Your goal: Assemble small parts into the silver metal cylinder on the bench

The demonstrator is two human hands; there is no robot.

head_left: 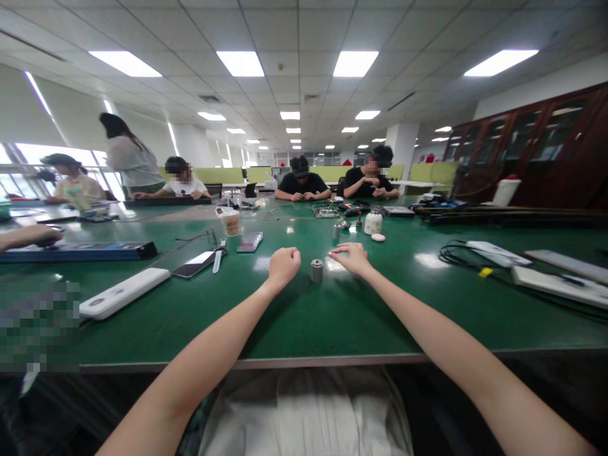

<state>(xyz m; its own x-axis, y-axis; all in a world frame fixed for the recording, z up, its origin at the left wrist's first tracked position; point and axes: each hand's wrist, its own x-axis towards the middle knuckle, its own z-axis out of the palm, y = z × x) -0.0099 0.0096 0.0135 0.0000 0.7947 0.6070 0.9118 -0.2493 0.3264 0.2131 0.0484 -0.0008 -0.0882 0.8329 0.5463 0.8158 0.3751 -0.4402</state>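
A small grey metal cylinder (316,272) stands upright on the green table between my two hands, with a narrower ringed top. To its left, my left hand (284,267) is closed in a fist, apart from the cylinder; whatever may be inside the fist is hidden. On the other side, my right hand (351,258) is held just above the table, its fingers reaching toward the cylinder without touching it. The fingers are loosely apart, and I see nothing held in them. Beyond my right hand stands another small metal cylinder (337,232) near several small dark metal parts.
A white power strip (126,292), a phone (194,265), a watch (218,258) and a plastic tub (231,223) lie to the left. A white jar (373,223) stands beyond my right hand. Cables (456,256) and white strips are at right. Other people sit across the green table (294,335).
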